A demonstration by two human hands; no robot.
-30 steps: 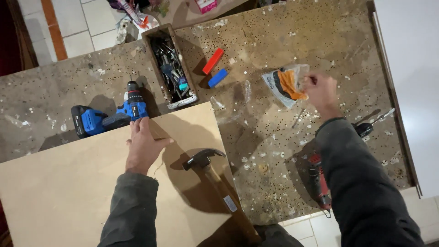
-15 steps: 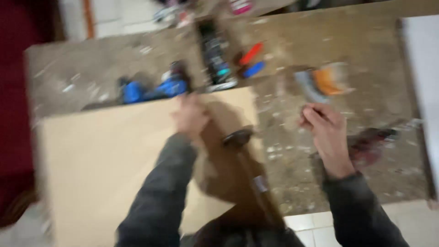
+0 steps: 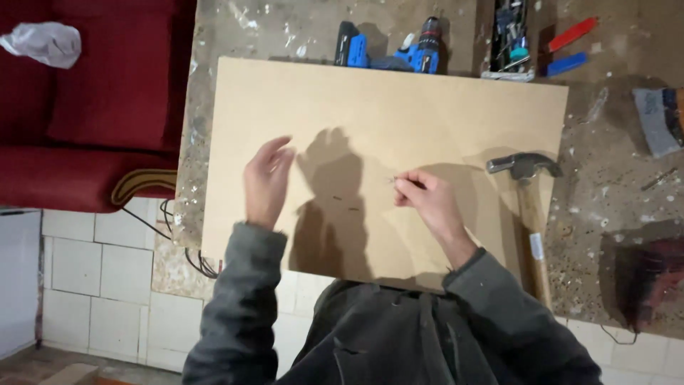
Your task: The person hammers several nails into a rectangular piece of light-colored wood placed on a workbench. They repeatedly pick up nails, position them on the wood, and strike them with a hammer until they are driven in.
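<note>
Fibreboard (image 3: 399, 107), one pale tan sheet, lies flat on the speckled tabletop (image 3: 613, 192) and takes up most of its middle. Both hands hover over this sheet, well apart from each other. The left hand (image 3: 266, 182) is loose, fingers spread and slightly curled, holding nothing; its edge faces the board. The right hand (image 3: 426, 197) is pinched closed at thumb and forefinger on something thin and small, perhaps a nail (image 3: 394, 180), though the view is too coarse to be sure; its tip sits just above the board near the centre.

One hammer (image 3: 531, 207) rests at the board's right edge, its dark head on the sheet and its wooden handle running towards the person; a small pale label wraps the handle partway down. At the far right edge of the tabletop, one clear plastic packet (image 3: 659, 117) with a grey panel and an orange strip is partly cut off by the frame. Behind the board stand one blue cordless drill (image 3: 399, 50) and one narrow wooden box (image 3: 509, 39) full of bits. Beside the box lie two small flat bars, one red (image 3: 573, 32) and one blue (image 3: 568, 64). A dark red tool (image 3: 652, 274) sits blurred at the near right. Off the tabletop to the left is one red armchair (image 3: 92, 107) with a crumpled white bag (image 3: 43, 43) on it.
</note>
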